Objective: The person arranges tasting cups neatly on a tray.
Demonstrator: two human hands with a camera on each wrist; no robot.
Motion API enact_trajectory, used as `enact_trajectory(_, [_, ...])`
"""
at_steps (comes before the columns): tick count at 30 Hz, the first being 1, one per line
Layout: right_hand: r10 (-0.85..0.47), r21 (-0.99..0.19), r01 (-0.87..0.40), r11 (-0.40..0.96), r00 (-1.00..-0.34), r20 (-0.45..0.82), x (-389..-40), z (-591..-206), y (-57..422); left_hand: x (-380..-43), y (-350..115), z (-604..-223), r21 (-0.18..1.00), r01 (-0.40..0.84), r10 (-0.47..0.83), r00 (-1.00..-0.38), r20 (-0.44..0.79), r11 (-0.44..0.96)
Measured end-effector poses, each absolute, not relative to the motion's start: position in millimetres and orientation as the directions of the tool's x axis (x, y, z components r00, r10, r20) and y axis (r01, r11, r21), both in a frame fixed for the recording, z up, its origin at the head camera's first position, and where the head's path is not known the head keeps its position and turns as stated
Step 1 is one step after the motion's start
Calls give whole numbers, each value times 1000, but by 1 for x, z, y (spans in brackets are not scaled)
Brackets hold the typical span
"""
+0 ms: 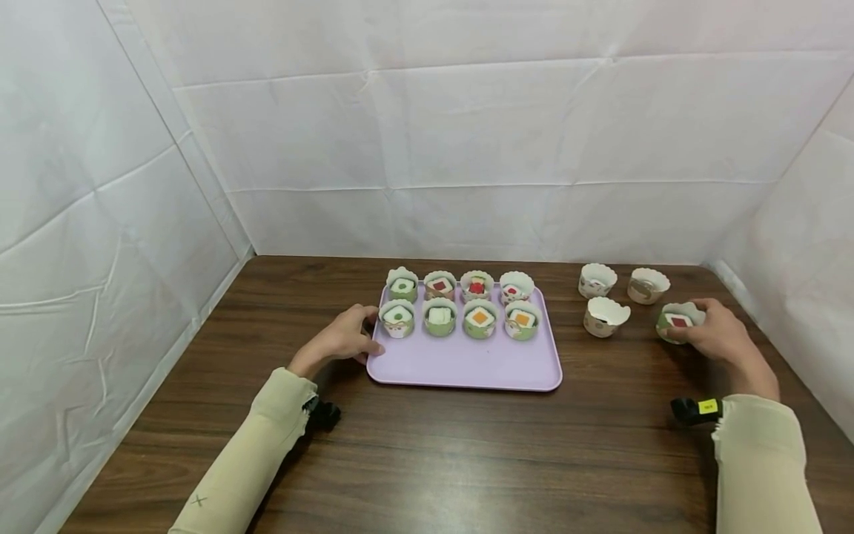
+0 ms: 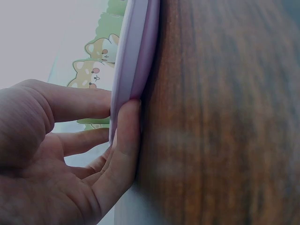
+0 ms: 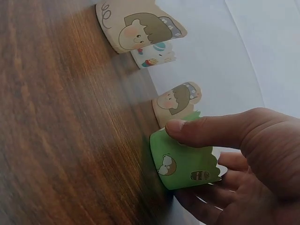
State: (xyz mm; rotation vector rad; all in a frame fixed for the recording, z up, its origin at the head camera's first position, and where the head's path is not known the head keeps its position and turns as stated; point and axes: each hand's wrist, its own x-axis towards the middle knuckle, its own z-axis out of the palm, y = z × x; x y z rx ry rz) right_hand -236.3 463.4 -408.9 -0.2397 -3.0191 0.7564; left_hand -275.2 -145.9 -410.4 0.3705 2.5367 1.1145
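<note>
My left hand (image 1: 342, 335) holds the left edge of a lilac tray (image 1: 460, 368). In the left wrist view, fingers lie on both sides of its rim (image 2: 133, 61). Two rows of patterned paper cups, each with a small filling, stand on the tray; one in the front row is a green cup (image 1: 440, 327). Far to the right, my right hand (image 1: 723, 335) grips a green paper cup (image 3: 183, 161) between thumb and fingers. Inside this cup is a white piece with a dark red square (image 1: 678, 321). The cup's base is at or close to the tabletop.
Beside the right hand stand three paper cups: a front white one (image 1: 606, 317), a back white one (image 1: 597, 281) and a beige one (image 1: 648, 286). The brown wooden table (image 1: 427, 460) meets white cloth walls (image 1: 467, 133) at the back and sides.
</note>
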Motion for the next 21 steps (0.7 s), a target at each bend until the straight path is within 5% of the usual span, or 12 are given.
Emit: enact_trajectory(21, [180, -442, 180, 879, -983, -43, -233, -404, 465, -274, -146, -411, 763, 102, 378, -905, -196, 638])
